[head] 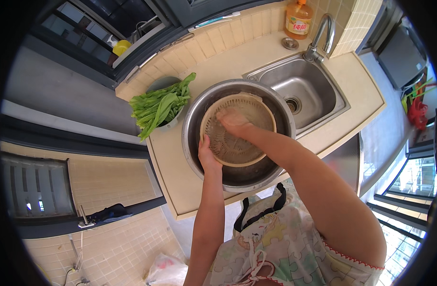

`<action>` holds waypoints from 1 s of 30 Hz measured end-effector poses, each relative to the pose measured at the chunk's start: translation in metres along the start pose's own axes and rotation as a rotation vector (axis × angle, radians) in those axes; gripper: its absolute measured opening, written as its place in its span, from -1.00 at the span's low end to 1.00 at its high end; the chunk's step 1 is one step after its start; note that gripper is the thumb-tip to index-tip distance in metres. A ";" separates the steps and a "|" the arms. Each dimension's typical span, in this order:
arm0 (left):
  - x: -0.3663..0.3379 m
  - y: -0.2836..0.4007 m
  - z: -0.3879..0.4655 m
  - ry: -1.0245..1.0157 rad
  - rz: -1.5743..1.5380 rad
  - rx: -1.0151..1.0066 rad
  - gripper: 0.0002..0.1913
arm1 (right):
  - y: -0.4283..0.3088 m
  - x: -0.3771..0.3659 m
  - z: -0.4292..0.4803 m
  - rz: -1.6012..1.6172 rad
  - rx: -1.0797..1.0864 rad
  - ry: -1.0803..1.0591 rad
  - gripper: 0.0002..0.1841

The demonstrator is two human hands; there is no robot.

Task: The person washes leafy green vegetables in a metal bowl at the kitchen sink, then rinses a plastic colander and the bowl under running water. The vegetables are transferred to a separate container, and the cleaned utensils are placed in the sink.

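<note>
A round plastic colander (268, 111) with a slotted wall rests inside a large stainless steel basin (189, 123) on the countertop. My left hand (206, 154) grips the colander's near left rim, thumb along its edge. Inside the colander, my right hand (233, 120) lies flat against the slotted base, blurred, with its fingers toward the upper left. Murky water seems to cover the base. I cannot tell whether the right hand holds anything.
Leafy greens (164, 102) fill a colander-like bowl (172, 123) at the left. To the right lies a steel sink (307, 93) with a faucet (323, 37). Behind stand an orange bottle (298, 21) and a sink strainer (290, 43). The counter edge (179, 215) runs close to my body.
</note>
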State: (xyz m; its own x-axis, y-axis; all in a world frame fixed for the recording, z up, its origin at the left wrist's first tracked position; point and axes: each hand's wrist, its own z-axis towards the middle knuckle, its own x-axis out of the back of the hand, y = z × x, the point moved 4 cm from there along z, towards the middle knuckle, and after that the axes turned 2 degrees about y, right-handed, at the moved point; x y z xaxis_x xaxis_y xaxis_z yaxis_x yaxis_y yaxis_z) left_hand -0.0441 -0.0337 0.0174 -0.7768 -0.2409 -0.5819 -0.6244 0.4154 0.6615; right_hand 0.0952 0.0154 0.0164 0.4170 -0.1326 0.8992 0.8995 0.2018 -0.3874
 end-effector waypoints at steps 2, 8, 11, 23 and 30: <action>-0.002 0.005 -0.003 0.029 0.037 -0.071 -0.61 | 0.018 0.007 -0.001 -0.373 0.039 -0.144 -0.60; -0.008 0.012 -0.003 0.114 0.080 -0.233 -0.64 | 0.030 0.024 -0.060 -0.734 -0.173 -0.573 -0.67; -0.008 0.011 0.000 0.113 0.126 -0.265 -0.66 | 0.016 0.022 -0.080 -0.286 -0.029 -0.751 -0.71; 0.026 -0.006 0.018 0.364 0.900 0.010 -0.62 | 0.081 0.223 -0.077 0.954 -0.172 0.185 -0.84; 0.011 0.025 0.005 0.176 0.948 0.253 -0.62 | 0.241 0.207 -0.115 0.504 -0.566 0.367 -0.83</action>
State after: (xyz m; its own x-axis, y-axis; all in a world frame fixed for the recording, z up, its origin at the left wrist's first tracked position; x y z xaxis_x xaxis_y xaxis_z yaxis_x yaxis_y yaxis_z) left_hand -0.0680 -0.0213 0.0254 -0.9591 0.1689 0.2270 0.2805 0.6729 0.6845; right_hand 0.4137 -0.0753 0.0859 0.7139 -0.4838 0.5063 0.4835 -0.1825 -0.8561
